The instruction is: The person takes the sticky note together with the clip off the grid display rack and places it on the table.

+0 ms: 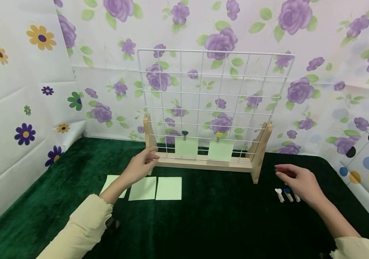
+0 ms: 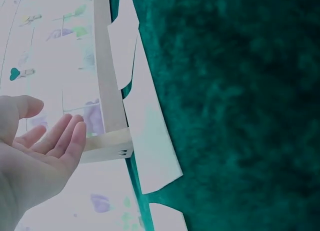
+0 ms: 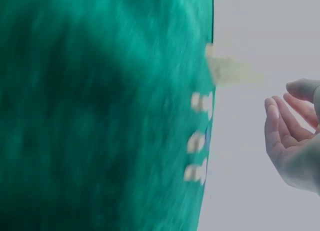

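My left hand (image 1: 139, 167) hovers by the left foot of a wooden stand, fingers loosely bent, nothing between them. The stand's base (image 1: 203, 165) carries a white wire grid (image 1: 200, 75). On it hang two pale green paper squares, the left one (image 1: 186, 148) under a green heart clothespin (image 1: 185, 135), the right one (image 1: 220, 150) under a yellow heart clothespin (image 1: 219, 136). At the right, my right hand (image 1: 304, 185) holds nothing, its fingers relaxed above several small clothespins: one with a white heart (image 1: 280, 195), one blue (image 1: 288, 194), another (image 1: 297, 198) partly covered by the hand.
Three more green paper squares lie in a row before the stand: a right one (image 1: 169, 188), a middle one (image 1: 143, 189) and a left one (image 1: 111, 181) partly behind my left forearm. Dark green cloth (image 1: 210, 223) covers the table. Flowered sheets (image 1: 106, 86) hang behind and beside it.
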`<state>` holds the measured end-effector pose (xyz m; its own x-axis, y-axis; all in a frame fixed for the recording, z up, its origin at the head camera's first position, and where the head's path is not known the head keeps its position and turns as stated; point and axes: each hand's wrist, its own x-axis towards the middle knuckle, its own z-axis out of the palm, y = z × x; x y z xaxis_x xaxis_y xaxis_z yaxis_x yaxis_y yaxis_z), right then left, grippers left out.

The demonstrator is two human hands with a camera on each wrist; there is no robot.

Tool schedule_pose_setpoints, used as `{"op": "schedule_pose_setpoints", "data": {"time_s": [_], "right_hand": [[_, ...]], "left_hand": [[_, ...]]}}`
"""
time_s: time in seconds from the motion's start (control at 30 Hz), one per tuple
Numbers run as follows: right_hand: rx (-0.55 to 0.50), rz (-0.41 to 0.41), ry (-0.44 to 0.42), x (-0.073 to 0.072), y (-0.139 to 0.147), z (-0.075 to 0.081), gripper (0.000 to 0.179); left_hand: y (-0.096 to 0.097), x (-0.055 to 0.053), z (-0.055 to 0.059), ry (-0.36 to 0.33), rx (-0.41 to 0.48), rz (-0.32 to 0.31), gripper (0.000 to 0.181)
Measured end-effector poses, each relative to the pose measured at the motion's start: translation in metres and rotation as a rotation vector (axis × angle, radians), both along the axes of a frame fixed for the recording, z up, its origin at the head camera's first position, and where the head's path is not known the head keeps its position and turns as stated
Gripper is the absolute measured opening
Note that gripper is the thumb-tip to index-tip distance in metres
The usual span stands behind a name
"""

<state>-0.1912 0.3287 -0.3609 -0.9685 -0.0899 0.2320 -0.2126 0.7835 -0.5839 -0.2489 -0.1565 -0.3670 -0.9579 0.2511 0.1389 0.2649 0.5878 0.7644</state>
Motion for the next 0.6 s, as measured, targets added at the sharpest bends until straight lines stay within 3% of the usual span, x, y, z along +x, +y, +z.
{"op": "schedule_pose_setpoints", "data": {"time_s": [0.23,0.6], "right_hand": [[-0.068,0.067,-0.002,-0.004,-0.045,0.009,0.032],[-0.127,0.162,0.039,-0.020,-0.091,0.012,0.028]], "left_hand": [[0.009,-0.002,0.007,0.026,0.054,0.002,0.047],[0.032,-0.010,0.013,-0.052,0.175,0.024,0.047]]}}
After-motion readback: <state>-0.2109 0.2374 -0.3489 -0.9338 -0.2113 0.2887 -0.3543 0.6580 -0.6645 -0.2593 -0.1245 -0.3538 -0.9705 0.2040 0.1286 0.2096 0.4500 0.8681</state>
